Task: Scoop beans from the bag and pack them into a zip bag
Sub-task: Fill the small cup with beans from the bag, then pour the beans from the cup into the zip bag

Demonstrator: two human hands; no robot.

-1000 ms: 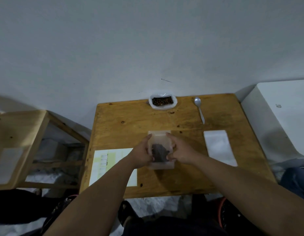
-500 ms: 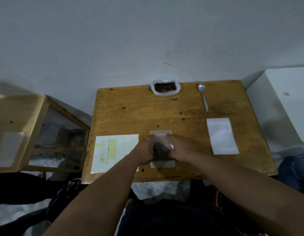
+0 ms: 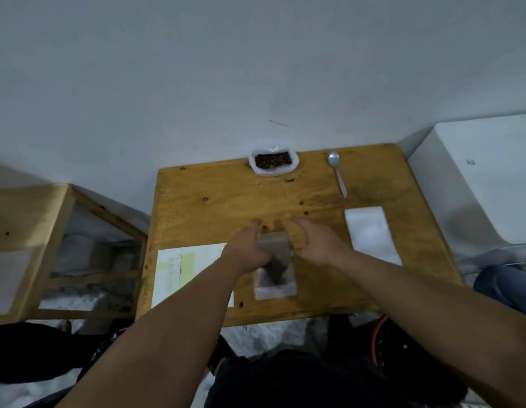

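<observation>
A clear zip bag (image 3: 275,285) with a dark heap of beans inside lies near the front of the wooden table (image 3: 214,201). My left hand (image 3: 246,251) holds the bag's upper left side and my right hand (image 3: 318,243) holds its upper right side. The thumbs pinch the top part while the fingers point away from me, and the top edge sits raised between the hands. An open white bag of brown beans (image 3: 273,163) stands at the table's far edge. A metal spoon (image 3: 337,175) lies to its right, untouched.
A white stack of empty zip bags (image 3: 371,234) lies right of my hands. A pale printed sheet (image 3: 179,270) lies at the front left. A wooden rack (image 3: 29,231) stands left of the table, a white box (image 3: 476,178) to its right, and a wall behind.
Both hands slid from the bag's middle, over the beans, up to its top part. The lower part of the bag with the beans now shows. The camera view shifted slightly.
</observation>
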